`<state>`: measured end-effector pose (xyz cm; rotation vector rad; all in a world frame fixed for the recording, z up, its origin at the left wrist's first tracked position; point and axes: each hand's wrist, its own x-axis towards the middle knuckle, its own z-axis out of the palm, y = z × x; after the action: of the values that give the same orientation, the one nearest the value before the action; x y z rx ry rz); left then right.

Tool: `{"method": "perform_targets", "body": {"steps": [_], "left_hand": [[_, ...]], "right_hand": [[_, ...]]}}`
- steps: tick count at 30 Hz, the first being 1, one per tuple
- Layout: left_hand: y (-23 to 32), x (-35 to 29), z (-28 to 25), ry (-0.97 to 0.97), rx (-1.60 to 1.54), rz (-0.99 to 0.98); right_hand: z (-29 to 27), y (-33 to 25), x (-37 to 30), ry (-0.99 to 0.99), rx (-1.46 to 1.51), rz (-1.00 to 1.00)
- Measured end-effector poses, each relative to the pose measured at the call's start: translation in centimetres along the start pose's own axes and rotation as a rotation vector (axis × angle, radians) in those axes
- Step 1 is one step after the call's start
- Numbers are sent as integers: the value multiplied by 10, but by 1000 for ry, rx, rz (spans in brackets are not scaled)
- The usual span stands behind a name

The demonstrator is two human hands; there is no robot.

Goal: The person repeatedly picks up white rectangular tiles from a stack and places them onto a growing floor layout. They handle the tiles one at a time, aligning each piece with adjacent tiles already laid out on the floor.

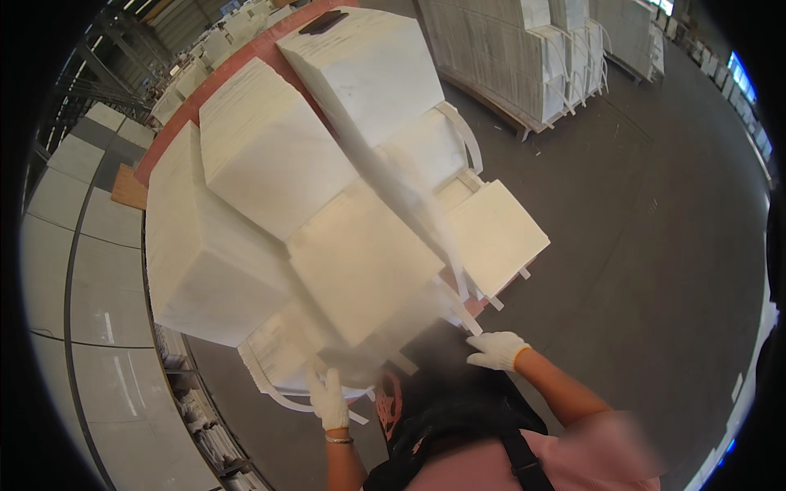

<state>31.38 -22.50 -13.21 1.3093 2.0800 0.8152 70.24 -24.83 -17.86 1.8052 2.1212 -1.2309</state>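
Observation:
Both my hands wear white knit gloves. My left hand (329, 401) is beside the low front stack of pale tiles (286, 340), fingers raised and apart; whether they touch its edge I cannot tell. My right hand (498, 350) is stretched out just below the end of a white strip (468, 317), fingers apart, with nothing visible in it. Ahead of me a square cream tile (364, 258) lies tilted, against a large white block of stacked slabs (274, 151). Its near edge is blurred. My dark apron (467, 393) fills the space between my hands.
More white slab stacks (368, 74) lean on a red frame (221, 74). A lower cream tile stack (495, 233) with protruding white strips stands right. Strapped grey slabs (508, 65) rest on a wooden pallet behind. Large glossy panels (106, 303) line the left; grey floor (647, 245) lies right.

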Motion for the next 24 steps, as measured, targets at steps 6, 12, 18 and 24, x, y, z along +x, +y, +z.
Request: {"method": "perform_targets", "body": {"steps": [6,12,18,24], "left_hand": [[43,-20,62,-129,118,134],[61,3,97,-73,346,411],[75,65,133,-95,376,443],[82,120,182,-39,578,384]], "right_hand": [[6,135,-94,49,29,313],[18,177,-118,83,193,379],[-21,162,-94,121,287,312],[-90,170,-66,131,170,396]]}}
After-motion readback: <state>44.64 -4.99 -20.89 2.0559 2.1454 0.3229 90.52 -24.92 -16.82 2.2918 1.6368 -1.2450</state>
